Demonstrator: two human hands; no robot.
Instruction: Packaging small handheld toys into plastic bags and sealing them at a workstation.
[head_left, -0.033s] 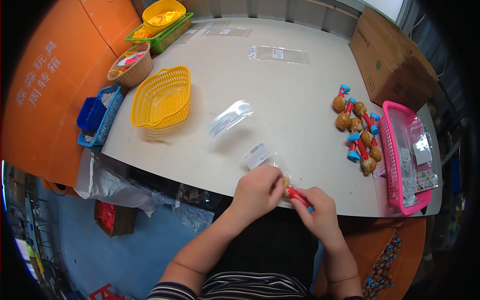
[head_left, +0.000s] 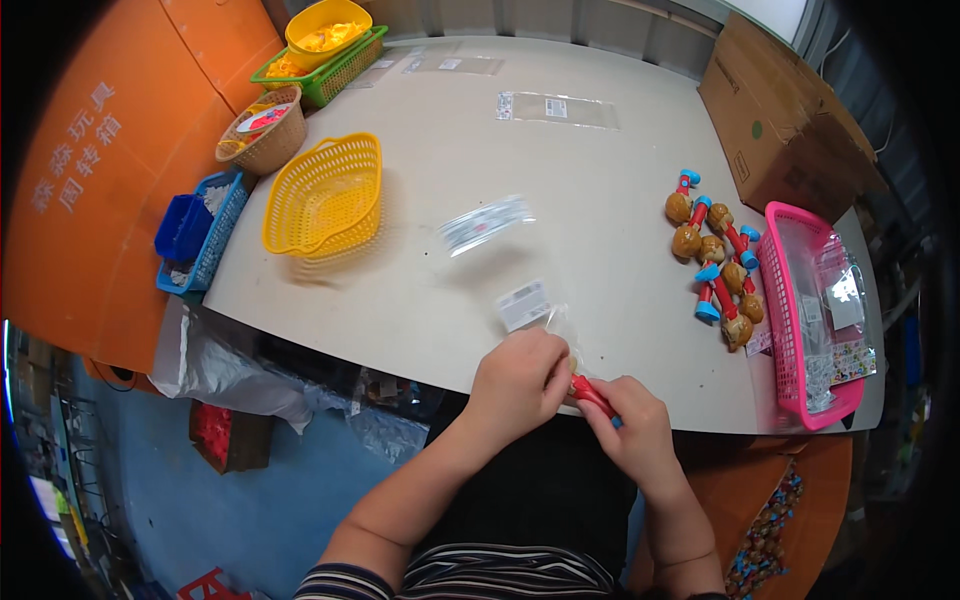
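At the table's near edge, my left hand [head_left: 518, 378] pinches a clear plastic bag [head_left: 560, 325] with a white printed label [head_left: 523, 305]. My right hand [head_left: 632, 418] is closed round the red handle of a small toy [head_left: 592, 394]. Its other end meets the bag at my left fingertips; how far it is inside is hidden. Beyond my hands, a clear flat packet [head_left: 488, 226] with a printed strip appears over the tabletop, casting a shadow. To the right lie several similar toys [head_left: 738, 280] with red handles, brown round heads and blue ends.
A yellow basket [head_left: 325, 200] stands left. A pink basket [head_left: 785, 320] of clear bags and a cardboard box [head_left: 785, 120] are at the right. Flat clear bags [head_left: 580, 112] lie at the back. Green [head_left: 345, 75], tan [head_left: 275, 140] and blue [head_left: 215, 245] baskets line the left edge.
The clear packet beyond my hands has shifted right and turned flatter. The bag's label has tilted and moved slightly right. The toy's brown end, partly visible before, is now mostly hidden by my left hand.
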